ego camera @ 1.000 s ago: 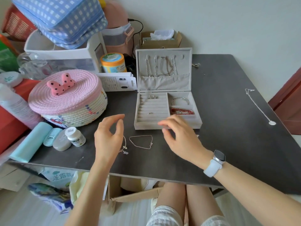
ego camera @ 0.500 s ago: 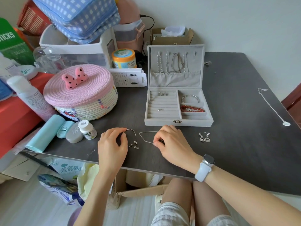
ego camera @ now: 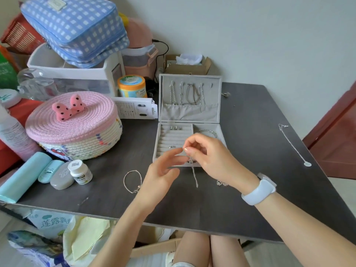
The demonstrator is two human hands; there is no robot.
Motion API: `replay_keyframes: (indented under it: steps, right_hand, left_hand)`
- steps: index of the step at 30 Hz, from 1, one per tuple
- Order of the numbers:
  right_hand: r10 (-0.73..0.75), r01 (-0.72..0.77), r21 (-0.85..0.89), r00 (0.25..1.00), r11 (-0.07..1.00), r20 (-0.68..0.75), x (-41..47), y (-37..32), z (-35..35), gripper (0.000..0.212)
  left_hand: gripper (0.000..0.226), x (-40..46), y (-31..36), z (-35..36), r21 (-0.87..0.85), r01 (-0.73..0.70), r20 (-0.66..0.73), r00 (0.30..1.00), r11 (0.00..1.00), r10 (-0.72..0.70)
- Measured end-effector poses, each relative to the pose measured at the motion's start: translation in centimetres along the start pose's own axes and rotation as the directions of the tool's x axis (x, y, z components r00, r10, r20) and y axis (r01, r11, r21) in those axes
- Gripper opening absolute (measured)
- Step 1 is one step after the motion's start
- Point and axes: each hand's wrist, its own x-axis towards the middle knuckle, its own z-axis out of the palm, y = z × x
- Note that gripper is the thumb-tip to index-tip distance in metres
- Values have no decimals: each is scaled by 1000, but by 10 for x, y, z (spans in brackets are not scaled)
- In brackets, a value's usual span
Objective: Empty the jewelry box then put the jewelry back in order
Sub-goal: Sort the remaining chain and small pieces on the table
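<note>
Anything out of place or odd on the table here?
One silver necklace lies stretched out alone near the table's right edge, far from the jewelry box. Nothing looks spilled or damaged.

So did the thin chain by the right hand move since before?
Yes. The thin chain lay flat on the table; now the right hand pinches it, lifted, dangling before the jewelry box.
</note>
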Motion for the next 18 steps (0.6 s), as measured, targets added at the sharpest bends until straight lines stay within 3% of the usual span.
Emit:
replay_keyframes:
  steps: [4,8,13,18]
  right_hand:
    - [1,-2,-7,999,1000,-33,0,3,-28,23]
    - [35,-36,-9,994,999,-102,-3,18,-52,30]
    - [143,-168,-89,961,982,-236,-7,59,-55,16]
    - [211,-266,-190,941,945,-266,-10,90,-44,10]
  left_hand:
    - [35,16,4,27,-168,43,121,992,985,-23]
    - [23,32,7,46,-116,62,-26,998,991,-66]
    - [16,56,8,48,148,24,-197,980,989,6]
    - [12,74,-4,51,538,23,-153,986,842,71]
